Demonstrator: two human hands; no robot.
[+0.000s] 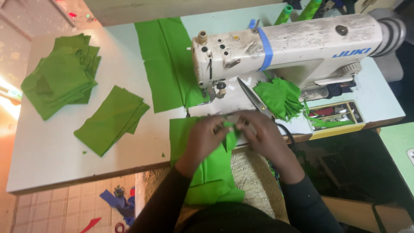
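Right now both hands meet at the lower centre of the frame, on the front edge of the bench (51, 159), just below the needle end of the sewing machine (297, 47). The left hand (207, 138) presses flat on a long green fabric piece (211, 172), its fingertips pinching a small fold at the strip's upper edge. The right hand (263, 133) pinches the same fold from the other side, fingers curled over the cloth; neither hand is loose.

The fabric piece lies with its long axis running near vertically in the frame: the top end rests on the bench by the fingers and points toward the machine, while the lower end hangs off the bench edge toward the person's lap at the bottom centre.

To do this folding well, my judgement is that the two cut edges should be lined up flush before the crease is pressed, with the left palm holding the strip still so the overhanging end does not drag it off square.

Scissors (254, 100) lie just above the right hand. Stacks of cut green pieces (60, 73) sit at the upper left, a smaller stack (112, 118) nearer centre.
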